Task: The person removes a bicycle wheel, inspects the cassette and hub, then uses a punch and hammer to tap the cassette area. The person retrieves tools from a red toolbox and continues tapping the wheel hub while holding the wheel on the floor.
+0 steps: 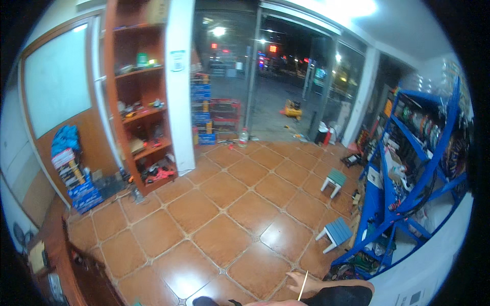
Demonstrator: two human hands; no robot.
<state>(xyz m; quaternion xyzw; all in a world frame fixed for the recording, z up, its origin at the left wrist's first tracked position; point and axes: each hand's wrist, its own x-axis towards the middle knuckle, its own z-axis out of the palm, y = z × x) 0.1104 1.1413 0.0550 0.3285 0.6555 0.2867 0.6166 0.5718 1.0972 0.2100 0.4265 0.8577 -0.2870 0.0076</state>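
Observation:
My right hand (297, 280) is at the lower right with fingers loosely bent and apart, beside a dark-clad knee (344, 294). A thin pale yellow stick (305, 278) stands tilted across it; whether the hand touches it is unclear. Skin at the bottom edge, near the stick's lower part, may be my left hand, but its fingers are hidden. A blue-topped white stool (335, 229) stands just above and right of my right hand.
Blue racks (418, 199) with goods line the right, near a green-topped stool (334, 178). Wooden shelves (145, 115), stacked boxes (84, 196) and a dark wooden desk (53, 255) are left. Glass doors (280, 66) show a yellow machine (292, 108) outside. Tiled floor (240, 209) spans between.

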